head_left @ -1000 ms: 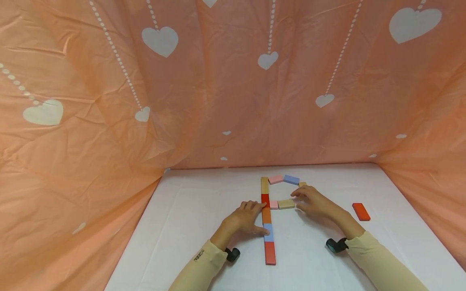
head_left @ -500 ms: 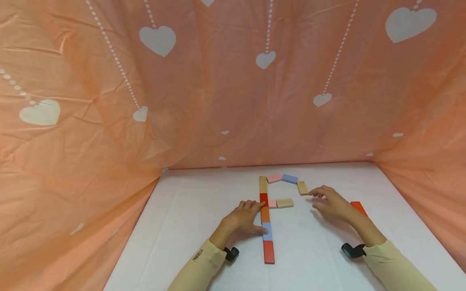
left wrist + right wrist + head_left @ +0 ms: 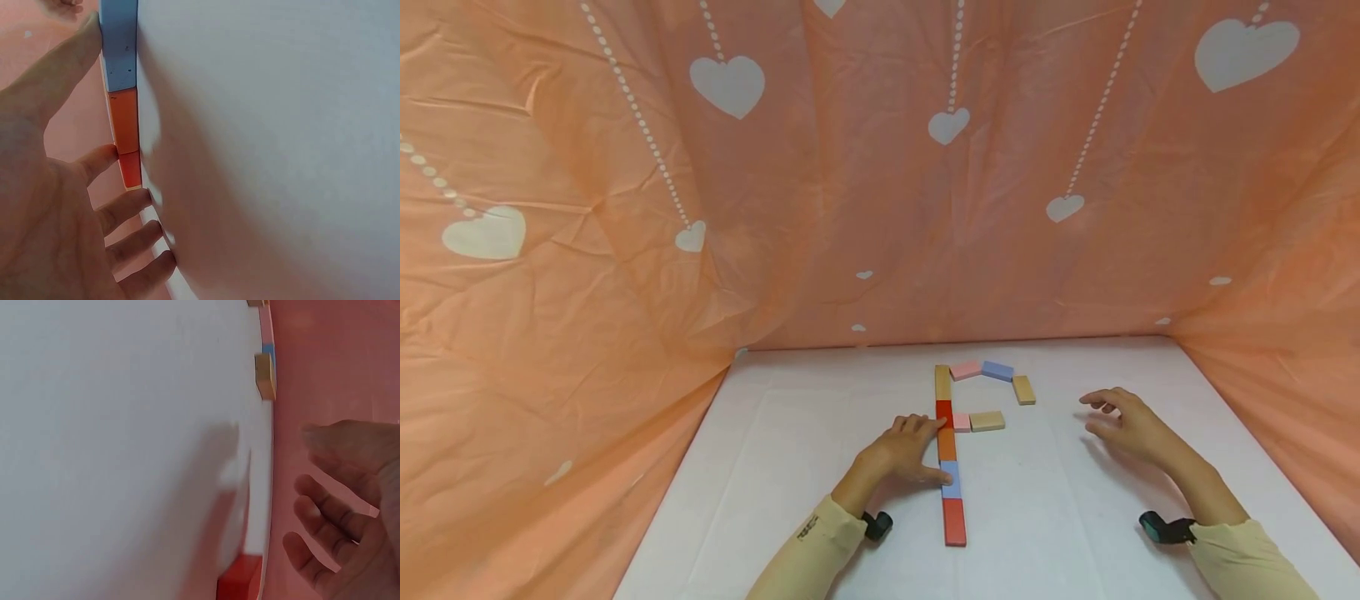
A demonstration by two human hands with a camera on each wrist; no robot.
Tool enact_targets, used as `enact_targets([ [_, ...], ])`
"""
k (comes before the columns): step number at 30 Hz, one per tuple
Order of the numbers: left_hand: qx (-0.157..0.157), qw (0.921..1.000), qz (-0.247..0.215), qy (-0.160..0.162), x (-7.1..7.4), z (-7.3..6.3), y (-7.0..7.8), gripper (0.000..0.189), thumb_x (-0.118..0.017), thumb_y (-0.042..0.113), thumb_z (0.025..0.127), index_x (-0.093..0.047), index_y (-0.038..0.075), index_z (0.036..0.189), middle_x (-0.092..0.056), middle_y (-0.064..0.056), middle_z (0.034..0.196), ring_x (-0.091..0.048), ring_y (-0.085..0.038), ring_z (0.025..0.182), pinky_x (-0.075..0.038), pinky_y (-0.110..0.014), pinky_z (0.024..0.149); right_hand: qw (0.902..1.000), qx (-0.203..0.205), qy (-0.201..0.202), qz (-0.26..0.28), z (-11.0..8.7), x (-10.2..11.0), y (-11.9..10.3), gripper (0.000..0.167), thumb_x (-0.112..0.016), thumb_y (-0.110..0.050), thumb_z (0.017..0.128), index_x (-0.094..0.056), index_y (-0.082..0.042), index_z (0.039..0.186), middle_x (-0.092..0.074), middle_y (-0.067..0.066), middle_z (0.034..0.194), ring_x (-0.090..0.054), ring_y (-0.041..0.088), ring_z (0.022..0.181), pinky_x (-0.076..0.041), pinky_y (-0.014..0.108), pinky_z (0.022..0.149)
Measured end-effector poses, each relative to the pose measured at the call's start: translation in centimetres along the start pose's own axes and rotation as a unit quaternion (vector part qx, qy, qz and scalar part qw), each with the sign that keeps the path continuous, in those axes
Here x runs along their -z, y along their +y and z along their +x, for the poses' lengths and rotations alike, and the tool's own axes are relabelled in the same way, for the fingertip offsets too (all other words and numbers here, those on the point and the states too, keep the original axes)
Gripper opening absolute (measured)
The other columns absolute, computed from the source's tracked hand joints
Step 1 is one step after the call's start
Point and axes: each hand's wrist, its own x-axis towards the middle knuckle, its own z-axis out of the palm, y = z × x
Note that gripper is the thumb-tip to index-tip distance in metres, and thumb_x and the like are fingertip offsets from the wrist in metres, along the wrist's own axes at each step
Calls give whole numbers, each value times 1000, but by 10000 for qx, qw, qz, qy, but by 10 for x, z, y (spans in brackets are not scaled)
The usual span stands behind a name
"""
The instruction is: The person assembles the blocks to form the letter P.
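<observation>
A straight column of flat wooden blocks runs up the table: tan [image 3: 942,382], red [image 3: 943,410], orange [image 3: 947,445], blue [image 3: 951,490] and red [image 3: 954,523]. My left hand [image 3: 901,454] rests beside it with fingers spread, index fingertip at the upper red block, thumb at the blue one. From the column's top curve a pink block [image 3: 966,369], a blue block [image 3: 997,371] and a tan block [image 3: 1024,390]. Lower, a small pink block [image 3: 961,422] and a tan block [image 3: 987,421] extend sideways. Holding nothing, my right hand [image 3: 1131,425] hovers right of the curve, fingers loosely bent.
A loose red block [image 3: 240,578] lies below my right hand in the right wrist view; the hand and arm hide it in the head view. An orange curtain [image 3: 880,208] with white hearts stands behind and around the white table [image 3: 775,433].
My right hand has let go of the tan block at the curve's end and moved right, over the loose red block. That tan block now shows whole. The left hand stays in place.
</observation>
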Motion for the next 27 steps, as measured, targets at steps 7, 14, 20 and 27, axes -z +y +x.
enact_targets([
  [7,-17,10000,-14,6,0,0,0,101,-81,67,86,-36,27,168,-40,-6,167,-39,-30,149,-46,-51,118,9991,-393,5,-148,-15,12,13,40,-89,-1,82,-72,3,118,-69,15,102,-64,35,91,-55,32,74],
  [14,-49,10000,4,26,1,0,0,101,-80,66,87,-35,26,168,-40,-6,166,-39,-30,149,-46,-51,118,9927,-1170,-188,-214,-27,23,18,44,-87,-7,87,-68,6,124,-66,24,110,-62,42,98,-58,41,78],
  [20,-34,10000,-12,31,1,-1,0,101,-81,66,87,-36,26,168,-40,-6,166,-39,-30,149,-46,-51,118,9843,-1742,-14,-288,-32,26,20,51,-85,-16,90,-63,11,126,-62,32,108,-61,49,101,-54,55,80],
  [27,-48,10000,-36,51,2,-2,1,100,-81,65,87,-37,26,167,-42,-6,166,-41,-30,148,-46,-51,118,9720,-2336,-39,-233,-33,27,21,61,-85,-23,91,-56,19,125,-62,31,98,-62,44,93,-52,46,74],
])
